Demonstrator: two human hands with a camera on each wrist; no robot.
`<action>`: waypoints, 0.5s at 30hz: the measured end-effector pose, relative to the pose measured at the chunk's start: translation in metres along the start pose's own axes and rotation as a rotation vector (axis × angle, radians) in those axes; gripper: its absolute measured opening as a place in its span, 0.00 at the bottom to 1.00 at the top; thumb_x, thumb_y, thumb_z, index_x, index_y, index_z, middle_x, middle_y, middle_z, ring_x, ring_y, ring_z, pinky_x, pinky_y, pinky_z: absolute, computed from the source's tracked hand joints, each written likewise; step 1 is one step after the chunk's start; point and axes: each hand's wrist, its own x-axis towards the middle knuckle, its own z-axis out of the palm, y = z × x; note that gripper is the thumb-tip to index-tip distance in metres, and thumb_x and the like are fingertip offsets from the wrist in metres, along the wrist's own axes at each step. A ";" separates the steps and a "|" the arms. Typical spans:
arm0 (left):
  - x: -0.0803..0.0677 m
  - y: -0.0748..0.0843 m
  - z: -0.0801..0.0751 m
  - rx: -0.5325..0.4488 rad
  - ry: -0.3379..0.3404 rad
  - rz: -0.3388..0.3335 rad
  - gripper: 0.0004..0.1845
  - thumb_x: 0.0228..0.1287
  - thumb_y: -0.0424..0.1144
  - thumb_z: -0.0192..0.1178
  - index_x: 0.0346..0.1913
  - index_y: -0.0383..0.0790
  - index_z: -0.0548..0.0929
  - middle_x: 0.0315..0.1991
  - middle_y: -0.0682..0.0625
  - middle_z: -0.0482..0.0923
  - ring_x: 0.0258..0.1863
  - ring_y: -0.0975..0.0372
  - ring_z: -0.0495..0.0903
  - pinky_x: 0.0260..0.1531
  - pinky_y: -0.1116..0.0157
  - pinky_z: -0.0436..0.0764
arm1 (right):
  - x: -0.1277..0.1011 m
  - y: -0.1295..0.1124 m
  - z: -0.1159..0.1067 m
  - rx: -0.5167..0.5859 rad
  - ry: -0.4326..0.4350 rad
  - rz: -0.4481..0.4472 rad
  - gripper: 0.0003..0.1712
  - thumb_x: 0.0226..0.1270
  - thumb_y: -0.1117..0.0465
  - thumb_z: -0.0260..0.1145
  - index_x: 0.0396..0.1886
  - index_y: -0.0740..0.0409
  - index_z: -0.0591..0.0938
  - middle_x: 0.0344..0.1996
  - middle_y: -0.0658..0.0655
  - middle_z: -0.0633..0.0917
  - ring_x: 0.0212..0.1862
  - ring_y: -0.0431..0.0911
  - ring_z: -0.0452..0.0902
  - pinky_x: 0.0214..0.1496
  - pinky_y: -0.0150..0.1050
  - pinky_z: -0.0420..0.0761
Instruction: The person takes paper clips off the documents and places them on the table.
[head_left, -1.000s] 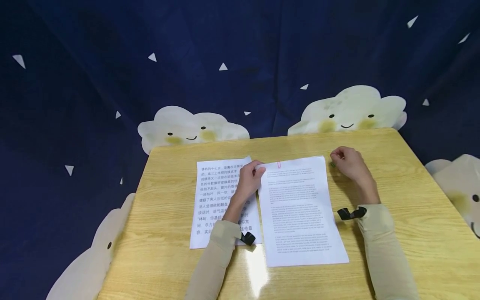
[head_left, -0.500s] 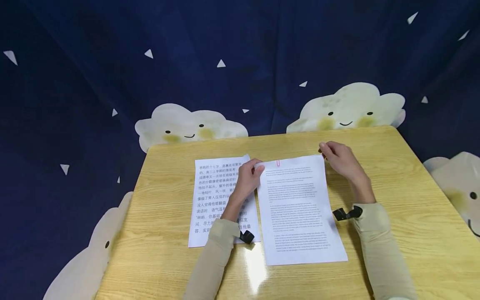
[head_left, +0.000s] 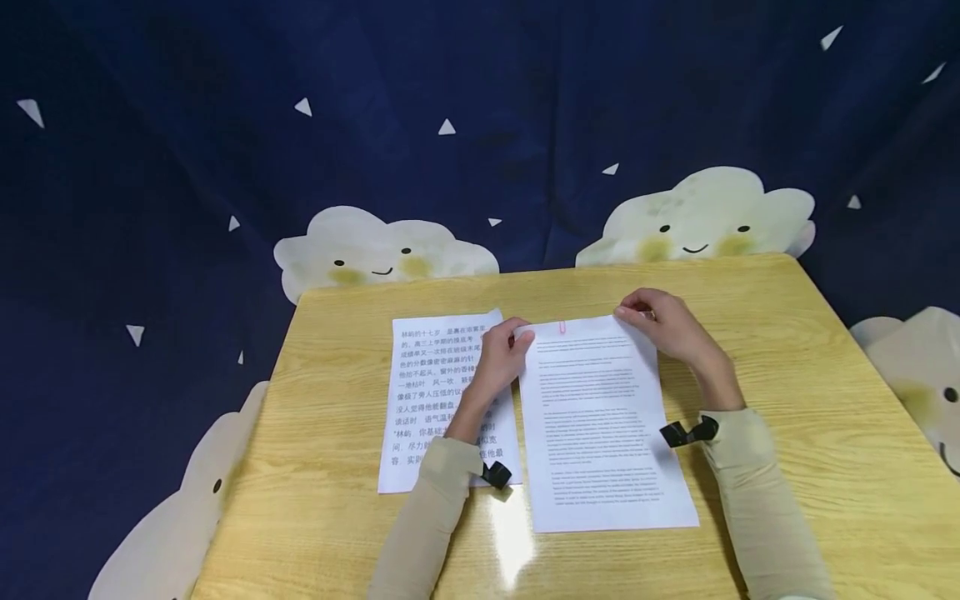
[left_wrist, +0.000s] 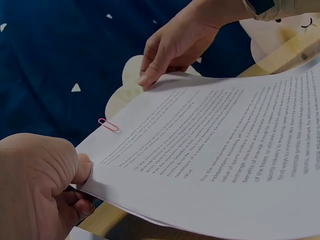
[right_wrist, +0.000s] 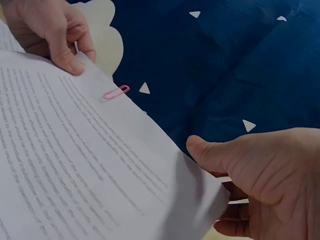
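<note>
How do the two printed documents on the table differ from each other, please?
The right document carries small, dense English print; the left sheet has larger Chinese characters. The right document has a pink paper clip on its top edge; no clip shows on the left sheet. The left hand and right hand pinch the right document's top corners, lifting that edge; the left sheet lies flat, partly under the left forearm. Both are white pages on the wooden table.

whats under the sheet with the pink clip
More white sheets lie under the clipped top sheet; their edges show by the left hand in the left wrist view. The pink paper clip holds them. Below is the wooden table. How many sheets is hidden.
</note>
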 end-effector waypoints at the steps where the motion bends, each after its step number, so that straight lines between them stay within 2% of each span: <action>1: 0.000 0.000 0.000 -0.002 -0.001 0.004 0.11 0.80 0.38 0.57 0.51 0.36 0.87 0.30 0.47 0.82 0.22 0.62 0.74 0.24 0.69 0.71 | 0.001 -0.001 0.001 0.004 0.000 -0.018 0.17 0.81 0.54 0.63 0.50 0.66 0.84 0.44 0.64 0.86 0.45 0.55 0.78 0.48 0.48 0.75; 4: 0.001 0.001 0.002 -0.001 -0.001 0.023 0.11 0.80 0.38 0.57 0.51 0.36 0.87 0.30 0.48 0.82 0.22 0.62 0.74 0.24 0.69 0.71 | 0.003 -0.001 0.006 -0.007 0.014 -0.091 0.12 0.78 0.59 0.67 0.46 0.65 0.86 0.42 0.63 0.87 0.45 0.55 0.79 0.50 0.49 0.76; 9: 0.001 0.002 0.003 -0.002 -0.001 0.038 0.11 0.80 0.38 0.57 0.51 0.36 0.87 0.32 0.47 0.84 0.24 0.62 0.76 0.25 0.68 0.72 | 0.006 -0.003 0.014 -0.099 0.076 -0.213 0.04 0.71 0.66 0.72 0.40 0.64 0.88 0.38 0.62 0.88 0.43 0.56 0.80 0.51 0.51 0.73; 15: 0.000 0.001 0.004 -0.010 -0.009 0.037 0.11 0.81 0.38 0.56 0.52 0.36 0.86 0.34 0.47 0.85 0.26 0.63 0.78 0.27 0.69 0.75 | 0.008 -0.011 0.026 -0.142 0.080 -0.225 0.03 0.69 0.69 0.72 0.40 0.63 0.88 0.37 0.61 0.89 0.44 0.58 0.78 0.51 0.53 0.72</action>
